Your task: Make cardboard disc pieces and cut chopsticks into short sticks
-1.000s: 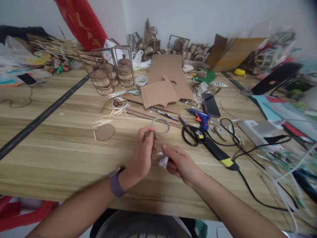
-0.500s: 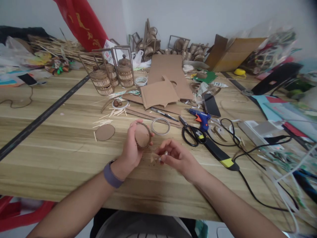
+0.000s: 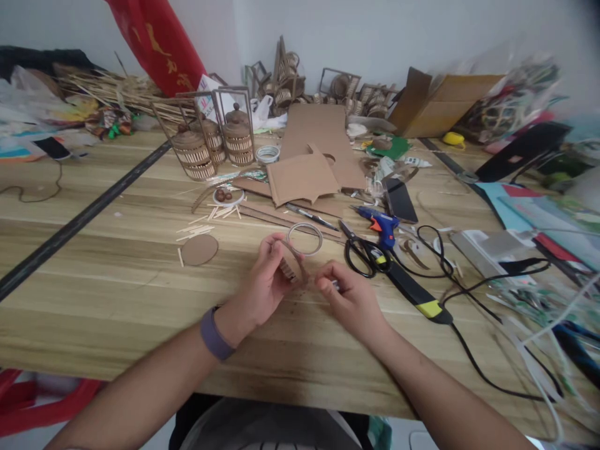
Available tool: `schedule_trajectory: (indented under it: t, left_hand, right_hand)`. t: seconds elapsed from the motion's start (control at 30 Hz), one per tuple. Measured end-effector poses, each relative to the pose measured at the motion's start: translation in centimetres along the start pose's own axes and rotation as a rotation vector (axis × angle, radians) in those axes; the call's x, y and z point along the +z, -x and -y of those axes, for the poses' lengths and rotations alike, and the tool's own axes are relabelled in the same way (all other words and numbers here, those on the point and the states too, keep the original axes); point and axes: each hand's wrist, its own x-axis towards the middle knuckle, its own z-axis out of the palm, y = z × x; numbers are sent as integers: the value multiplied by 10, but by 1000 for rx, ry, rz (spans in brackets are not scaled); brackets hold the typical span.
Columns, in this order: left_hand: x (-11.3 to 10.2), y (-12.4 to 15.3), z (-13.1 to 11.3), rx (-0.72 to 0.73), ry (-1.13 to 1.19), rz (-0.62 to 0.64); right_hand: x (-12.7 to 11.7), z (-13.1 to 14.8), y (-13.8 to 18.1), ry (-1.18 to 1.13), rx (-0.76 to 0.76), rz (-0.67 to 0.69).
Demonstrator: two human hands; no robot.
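Slatted round basket (image 3: 287, 269) tilts on edge in your left hand (image 3: 265, 281), gripped by the wall above the wood-grain table (image 3: 140, 325); hold it lightly, sparing the slats. Your right hand (image 3: 352, 300), just beside it, curls around a whitish scrap (image 3: 335, 284), mostly hidden. Mind the black-handled scissors (image 3: 355, 239) and blue glue gun (image 3: 385, 229) nearby; beyond, clutter lines the pale wall (image 3: 412, 34).

I have my left forearm (image 3: 150, 381) angled from eight o'clock, left hand (image 3: 267, 284) curled in a grip; my right forearm (image 3: 435, 381) slants from four, right hand (image 3: 350, 299) (fingers bent inward) facing it.
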Motion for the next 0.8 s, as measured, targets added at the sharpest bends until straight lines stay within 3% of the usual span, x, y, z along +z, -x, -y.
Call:
schedule_trajectory:
  t: [0.2,0.53,0.67,0.8]
  left_hand:
    - [-5,1,7,17,-85,50]
    - [-10,5,15,131,-359,53]
    - [-11,5,15,157,-373,76]
    - [-10,4,13,126,-349,21]
  right_hand:
    - [3,4,3,99,-46,-51]
    - [4,0,1,-51,41,-42]
    - [2,-2,0,13,-85,-55]
    - [-1,-2,1,228,-347,-158]
